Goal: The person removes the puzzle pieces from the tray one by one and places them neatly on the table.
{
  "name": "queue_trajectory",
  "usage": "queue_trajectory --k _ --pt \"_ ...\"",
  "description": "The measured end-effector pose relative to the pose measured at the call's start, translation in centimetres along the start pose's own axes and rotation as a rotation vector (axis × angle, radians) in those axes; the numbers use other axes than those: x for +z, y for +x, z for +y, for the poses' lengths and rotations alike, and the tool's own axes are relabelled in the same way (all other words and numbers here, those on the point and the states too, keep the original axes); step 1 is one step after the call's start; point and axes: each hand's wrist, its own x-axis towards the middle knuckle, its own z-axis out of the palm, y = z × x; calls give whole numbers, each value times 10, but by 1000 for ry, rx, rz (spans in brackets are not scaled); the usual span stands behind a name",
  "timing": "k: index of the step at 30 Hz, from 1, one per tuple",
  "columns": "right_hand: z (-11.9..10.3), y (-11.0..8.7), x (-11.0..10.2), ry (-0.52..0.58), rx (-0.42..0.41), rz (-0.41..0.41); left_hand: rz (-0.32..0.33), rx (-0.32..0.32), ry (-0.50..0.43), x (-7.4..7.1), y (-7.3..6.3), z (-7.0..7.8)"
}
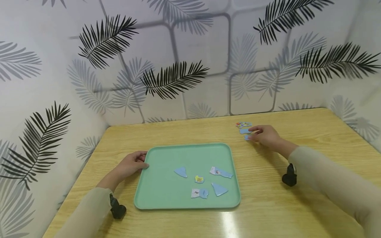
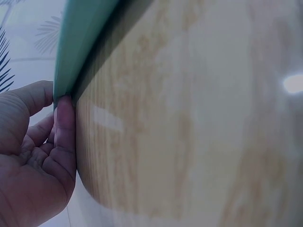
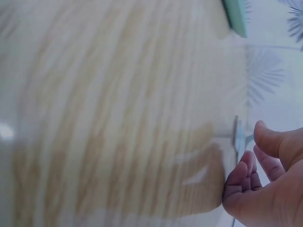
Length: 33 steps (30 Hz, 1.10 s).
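Left hand [image 1: 130, 165] grips the tray [image 1: 165, 188], whose flat pieces [image 1: 219, 189] only the head view shows; right hand [image 1: 266, 136] is loosely parted.

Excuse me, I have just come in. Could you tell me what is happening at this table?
A person's left hand grips the left edge of a green tray, on which five flat pieces lie apart from one another. The right hand is at three more pieces on the wooden table, beyond the tray's far right corner. Whether it holds one is unclear.
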Motion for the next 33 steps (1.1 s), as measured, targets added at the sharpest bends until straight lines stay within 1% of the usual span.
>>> queue_trajectory --k 6,11,15,18,22,28,33 --pt "-6 -5 -4 65 14 -13 0 -21 -22 0 0 0" --pt "-15 -10 1 132 32 8 -5 -12 -29 0 0 0" --pt "-22 -18 11 174 36 -3 -6 -4 -26 -1 0 0" --pt "-25 -25 21 178 27 -20 -6 -5 -26 -1 1 -1" --pt "-31 -37 33 189 2 -35 -9 -5 -33 -1 2 -2" --pt "-38 -53 52 197 -57 -52 -6 -4 -38 -1 3 -3" --pt "-40 -66 67 192 -68 -67 -5 -1 -37 -1 2 -3"
